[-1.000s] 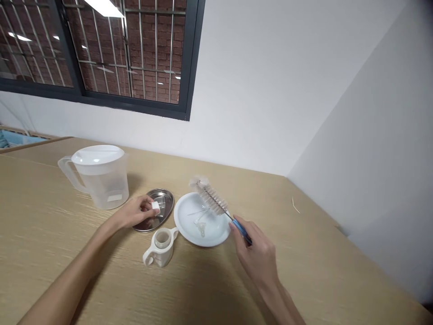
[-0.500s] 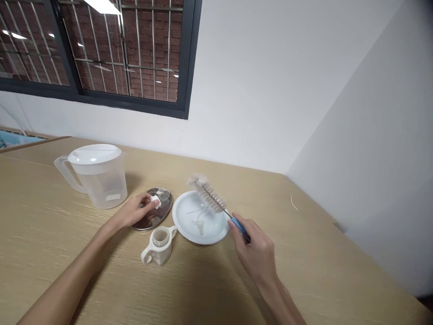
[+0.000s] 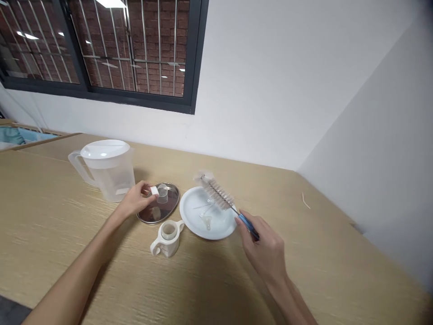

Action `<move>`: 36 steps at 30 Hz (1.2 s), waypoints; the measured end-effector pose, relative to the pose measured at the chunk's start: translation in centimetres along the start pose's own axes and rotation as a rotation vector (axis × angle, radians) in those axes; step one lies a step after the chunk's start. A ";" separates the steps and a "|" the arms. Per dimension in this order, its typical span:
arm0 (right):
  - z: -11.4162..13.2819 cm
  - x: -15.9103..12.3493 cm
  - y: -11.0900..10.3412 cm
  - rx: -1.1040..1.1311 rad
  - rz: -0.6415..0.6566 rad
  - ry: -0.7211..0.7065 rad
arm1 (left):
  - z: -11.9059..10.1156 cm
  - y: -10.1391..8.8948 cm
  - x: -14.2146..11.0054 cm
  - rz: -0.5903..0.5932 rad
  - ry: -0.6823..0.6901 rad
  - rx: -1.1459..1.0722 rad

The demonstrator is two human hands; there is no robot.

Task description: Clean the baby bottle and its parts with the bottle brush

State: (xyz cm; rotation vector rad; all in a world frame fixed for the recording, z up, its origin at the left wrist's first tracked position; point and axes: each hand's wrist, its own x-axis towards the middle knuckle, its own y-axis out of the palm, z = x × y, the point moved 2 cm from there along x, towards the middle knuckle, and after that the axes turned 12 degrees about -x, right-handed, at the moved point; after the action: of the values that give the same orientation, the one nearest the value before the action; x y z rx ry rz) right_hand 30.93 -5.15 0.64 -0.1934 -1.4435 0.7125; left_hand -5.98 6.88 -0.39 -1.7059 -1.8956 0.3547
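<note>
My left hand (image 3: pixel 135 199) pinches a small white block-like piece (image 3: pixel 154 191) over the left part of an oval metal tray (image 3: pixel 171 210). A short clear cup (image 3: pixel 163 194) stands on that tray, just right of the fingers. In my right hand (image 3: pixel 265 241) is a bottle brush (image 3: pixel 216 193), gripped by its blue handle with the pale bristles pointing up and left. Those bristles hang over the back of a white plate (image 3: pixel 189 221), where a clear, soft-looking piece (image 3: pixel 206 221) and thin strands lie. In front of the tray sits a white two-handled cup (image 3: pixel 168 243).
A translucent lidded pitcher (image 3: pixel 111 174) stands behind my left hand. One thin, pale, bent strip (image 3: pixel 306 200) lies on the wooden table (image 3: pixel 270 194) at the right. The wall (image 3: pixel 250 90) and a barred window (image 3: pixel 135 49) border the table's back.
My left hand has lifted the white piece slightly from the tray and drawn it left of the clear cup. The view has shifted a little; my right hand keeps its hold on the brush.
</note>
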 end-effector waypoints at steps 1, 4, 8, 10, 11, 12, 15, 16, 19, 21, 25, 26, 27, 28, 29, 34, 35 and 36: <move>0.0 0.0 0.0 0.002 -0.002 -0.001 | 0.2 0.0 0.0 0.006 -0.001 0.009; 0.0 0.1 0.0 0.011 0.001 -0.001 | 0.5 0.0 0.2 0.041 0.000 0.033; 0.0 0.0 -0.1 0.014 0.009 -0.005 | 0.4 0.1 0.1 0.094 0.013 0.051; 0.1 0.0 -0.1 0.015 0.009 -0.011 | 0.2 0.3 -0.1 0.115 0.019 0.063; 0.1 0.0 -0.1 0.016 0.008 -0.011 | 0.0 0.4 -0.2 0.129 0.027 0.069; 0.1 0.0 -0.1 0.016 0.006 -0.011 | -0.1 0.4 -0.3 0.144 0.042 0.073; 0.0 0.0 0.0 0.015 0.010 -0.011 | -0.3 0.5 -0.4 0.153 0.100 0.076; 0.0 0.0 0.0 0.015 0.012 -0.012 | -0.2 0.5 -0.3 0.142 0.111 0.076; 0.0 0.0 0.0 0.009 0.014 -0.010 | 0.0 0.1 0.0 0.108 0.112 0.069; 0.0 0.0 0.0 0.005 0.013 -0.006 | 0.3 -0.2 0.2 0.084 0.104 0.060; -0.1 -0.2 0.0 0.007 0.014 -0.003 | 0.7 -0.8 0.4 0.011 0.077 0.110; -0.1 -0.2 0.0 0.008 0.014 -0.002 | 0.7 -0.9 0.4 0.009 0.070 0.141; -0.1 -0.2 0.0 0.009 0.014 -0.002 | 0.8 -0.8 0.3 0.018 0.064 0.176; -0.1 -0.2 0.1 0.010 0.015 -0.003 | 0.8 -0.7 0.3 0.034 0.058 0.207; -0.1 -0.2 0.1 0.012 0.016 -0.005 | 0.8 -0.6 0.2 0.051 0.053 0.233; -0.1 -0.2 0.0 0.018 0.027 -0.004 | 0.6 0.5 -0.1 0.090 0.077 0.301; -0.1 -0.2 0.0 0.019 0.029 -0.001 | 0.6 0.8 -0.2 0.092 0.084 0.314; 0.0 -0.2 0.0 0.019 0.030 0.003 | 0.6 1.0 -0.2 0.091 0.088 0.327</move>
State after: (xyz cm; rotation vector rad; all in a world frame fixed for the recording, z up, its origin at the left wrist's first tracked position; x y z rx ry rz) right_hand 30.99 -5.25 0.50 -0.2023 -1.4329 0.7498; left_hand -5.44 6.92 -1.50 -1.5618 -1.5993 0.5809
